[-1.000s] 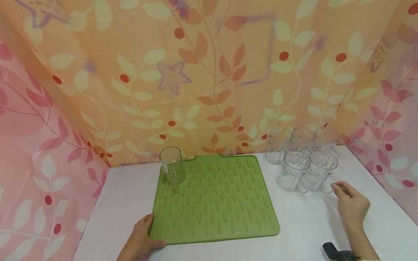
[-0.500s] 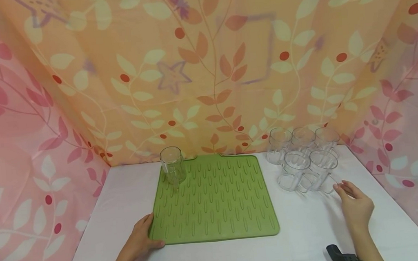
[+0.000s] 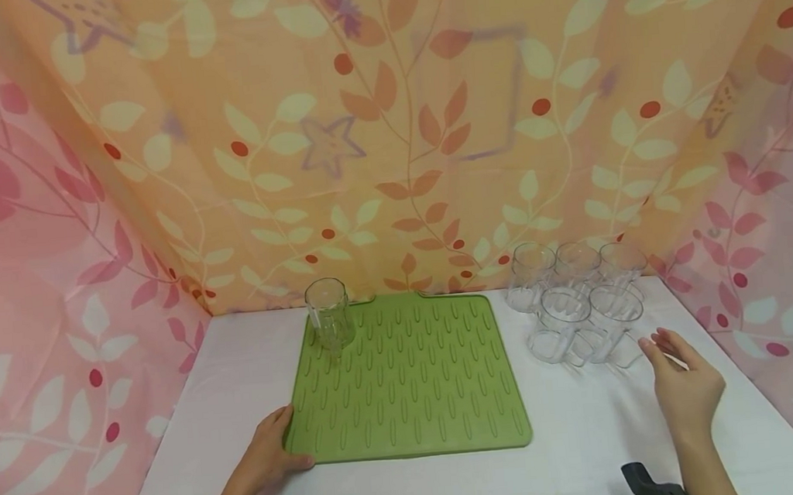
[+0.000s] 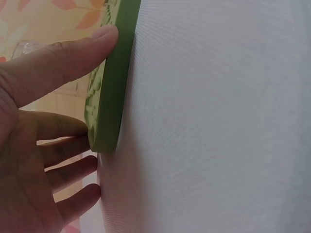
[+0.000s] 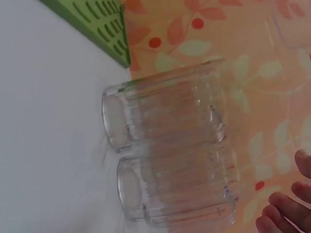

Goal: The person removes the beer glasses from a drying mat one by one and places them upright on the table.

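A green ridged mat (image 3: 408, 390) lies flat on the white table. At its near left corner my left hand (image 3: 266, 450) touches it, the thumb on the front edge and the fingers along the left side; the left wrist view shows thumb and index finger against the mat's edge (image 4: 114, 92), other fingers spread. One clear glass mug (image 3: 329, 315) stands on the mat's far left corner. Several more glass mugs stand grouped right of the mat. My right hand (image 3: 688, 384) hovers beside the front right mug (image 3: 615, 312), just off its handle, fingers loosely bent around nothing.
The grouped mugs, two of them in front (image 5: 170, 114), stand close together in two rows near the back right of the table (image 3: 457, 487). A patterned orange curtain (image 3: 387, 124) hangs behind, with pink curtains on both sides.
My right hand has let go of the front right mug's handle and drawn back to the right. The left hand and the mat have stayed put.
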`<state>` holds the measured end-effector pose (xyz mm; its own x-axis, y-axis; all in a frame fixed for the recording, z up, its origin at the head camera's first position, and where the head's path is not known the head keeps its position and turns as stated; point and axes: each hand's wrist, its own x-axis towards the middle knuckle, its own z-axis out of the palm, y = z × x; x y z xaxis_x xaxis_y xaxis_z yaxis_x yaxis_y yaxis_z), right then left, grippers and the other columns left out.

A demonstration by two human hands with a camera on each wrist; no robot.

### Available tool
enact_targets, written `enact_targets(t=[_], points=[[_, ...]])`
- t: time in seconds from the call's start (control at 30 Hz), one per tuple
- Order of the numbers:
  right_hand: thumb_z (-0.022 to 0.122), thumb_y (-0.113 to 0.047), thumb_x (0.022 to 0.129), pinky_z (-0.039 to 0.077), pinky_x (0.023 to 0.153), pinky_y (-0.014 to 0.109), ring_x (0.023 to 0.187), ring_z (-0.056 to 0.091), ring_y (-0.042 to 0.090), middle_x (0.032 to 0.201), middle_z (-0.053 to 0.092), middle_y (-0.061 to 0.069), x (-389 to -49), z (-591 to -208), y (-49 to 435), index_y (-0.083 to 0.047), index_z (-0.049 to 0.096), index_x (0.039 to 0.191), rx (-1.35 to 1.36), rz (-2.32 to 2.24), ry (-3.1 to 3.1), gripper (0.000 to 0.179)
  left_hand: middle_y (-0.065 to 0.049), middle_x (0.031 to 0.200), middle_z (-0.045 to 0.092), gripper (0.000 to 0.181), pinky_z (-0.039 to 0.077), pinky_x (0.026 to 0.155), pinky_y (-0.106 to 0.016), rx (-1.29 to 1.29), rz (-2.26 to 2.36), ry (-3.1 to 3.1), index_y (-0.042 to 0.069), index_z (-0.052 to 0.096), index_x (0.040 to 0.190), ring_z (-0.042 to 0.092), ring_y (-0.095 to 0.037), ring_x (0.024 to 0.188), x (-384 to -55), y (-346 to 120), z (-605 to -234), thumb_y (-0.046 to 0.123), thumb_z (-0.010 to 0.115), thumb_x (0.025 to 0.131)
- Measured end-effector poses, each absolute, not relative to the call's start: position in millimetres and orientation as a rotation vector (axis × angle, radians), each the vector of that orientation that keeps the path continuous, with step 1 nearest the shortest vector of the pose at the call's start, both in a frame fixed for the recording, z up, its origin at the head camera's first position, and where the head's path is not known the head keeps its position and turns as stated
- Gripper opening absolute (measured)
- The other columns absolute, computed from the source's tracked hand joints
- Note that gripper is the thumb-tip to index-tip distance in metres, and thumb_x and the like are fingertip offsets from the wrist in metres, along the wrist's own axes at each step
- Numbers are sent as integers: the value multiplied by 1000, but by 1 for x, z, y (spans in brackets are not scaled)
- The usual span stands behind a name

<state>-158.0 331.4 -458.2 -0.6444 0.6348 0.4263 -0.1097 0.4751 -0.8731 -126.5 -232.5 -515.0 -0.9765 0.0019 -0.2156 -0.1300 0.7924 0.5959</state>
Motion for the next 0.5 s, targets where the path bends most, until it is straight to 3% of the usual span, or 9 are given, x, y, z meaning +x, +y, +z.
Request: enact_targets(t=[0.5], points=[[74, 9, 78, 50, 77, 2, 86, 65, -9, 97, 67, -24, -175, -432, 263, 9, 67, 116, -54, 1381, -1931, 38, -32, 149, 33, 110, 28, 112, -66, -107, 927, 2773, -11, 30, 146, 28, -53, 138, -126, -231, -511, 25, 90, 62]])
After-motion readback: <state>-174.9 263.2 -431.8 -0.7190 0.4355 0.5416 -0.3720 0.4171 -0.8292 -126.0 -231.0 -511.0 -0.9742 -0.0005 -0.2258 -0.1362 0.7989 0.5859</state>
